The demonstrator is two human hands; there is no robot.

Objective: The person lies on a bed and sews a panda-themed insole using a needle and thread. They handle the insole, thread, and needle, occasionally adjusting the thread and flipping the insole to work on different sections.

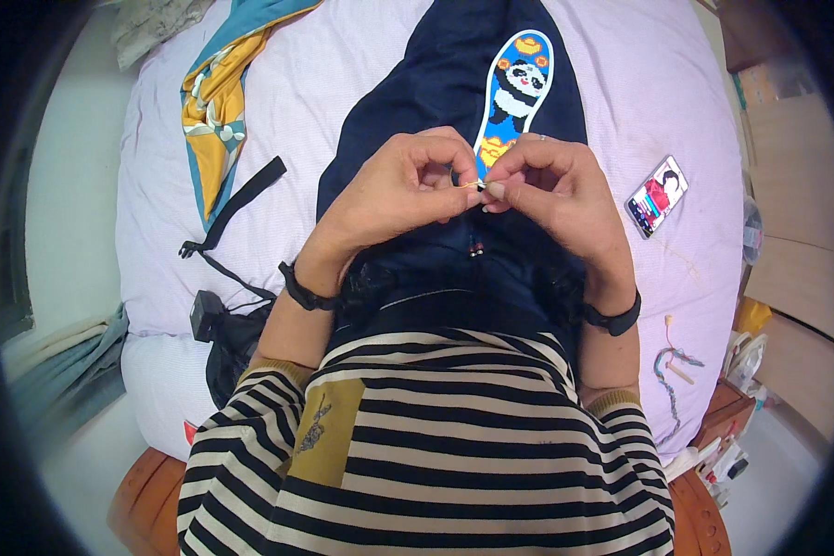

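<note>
My left hand [394, 195] and my right hand [562, 199] meet fingertip to fingertip above my lap, both pinched shut. Between the left thumb and forefinger runs a short bit of yellow thread [470, 184]. The right thumb and forefinger close on something too small to make out, right beside the thread's end. Just beyond the fingers, an insole [521, 93] with a white rim lies on my dark trousers [417, 93]. It bears a panda and yellow shapes on blue; its near end is hidden behind my hands.
I sit on a bed with a pale lilac cover [278, 111]. To the right lie a lit phone [657, 196], a loose yellow thread [684, 259] and a braided bundle of coloured threads [665, 385]. On the left are a patterned scarf [215, 120], a black strap [241, 204] and a black bag [236, 347].
</note>
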